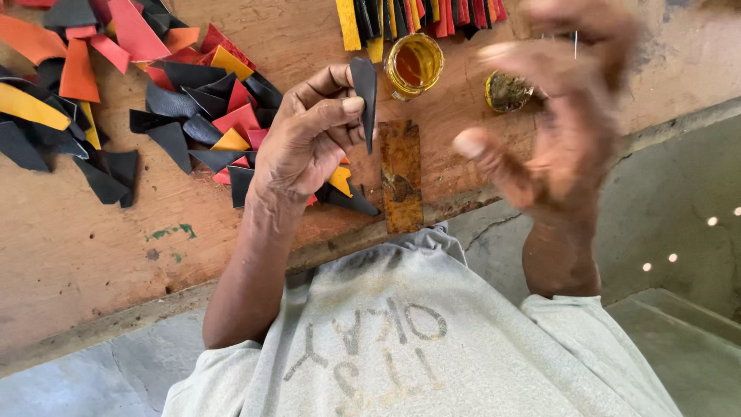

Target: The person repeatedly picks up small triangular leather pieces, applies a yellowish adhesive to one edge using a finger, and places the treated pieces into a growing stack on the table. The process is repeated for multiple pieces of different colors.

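My left hand (pixel 309 143) pinches a narrow, pointed black leather piece (pixel 364 96) between thumb and fingers and holds it upright above the wooden board (pixel 93 239). My right hand (pixel 563 131) is raised to the right of it, blurred, with fingers spread and nothing clearly in them. Between the hands, a brown, glue-stained flat strip (pixel 401 176) lies on the board. Past it stands an open small jar of amber glue (pixel 414 66), with its dirty lid (pixel 507 91) to the right.
Left of my left hand lies a heap of cut leather pieces (pixel 193 100) in black, red, orange and yellow. Coloured strips (pixel 417 15) lie in a row at the far edge. A grey concrete floor (pixel 679 216) is to the right.
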